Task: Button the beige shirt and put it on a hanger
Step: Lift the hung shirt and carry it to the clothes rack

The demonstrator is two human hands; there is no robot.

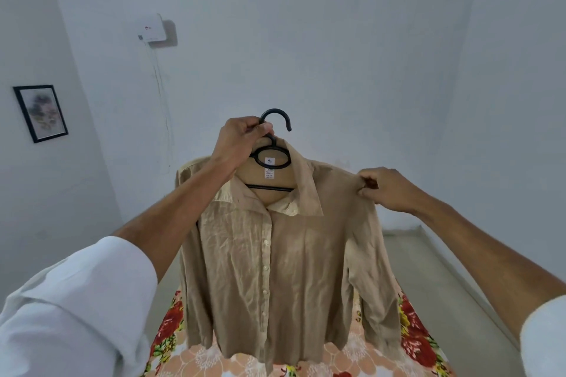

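Shirt: the shirt (pixel 275 269) hangs on the hanger (pixel 269 187), up in the air over the bed (pixel 416 343). Its buttons (pixel 266 268) look done up down the front.
Left grip: the left grip (pixel 242 144) is curled tight round the hanger's neck, just under the hook.
Right grip: the right grip (pixel 384 188) pinches the shirt's shoulder cloth.
Slip risk: a hard tug there may pull that shoulder off the hanger.
Tilt risk: only one grip holds the hanger, so it may tip and the shirt may slide down to the bed.
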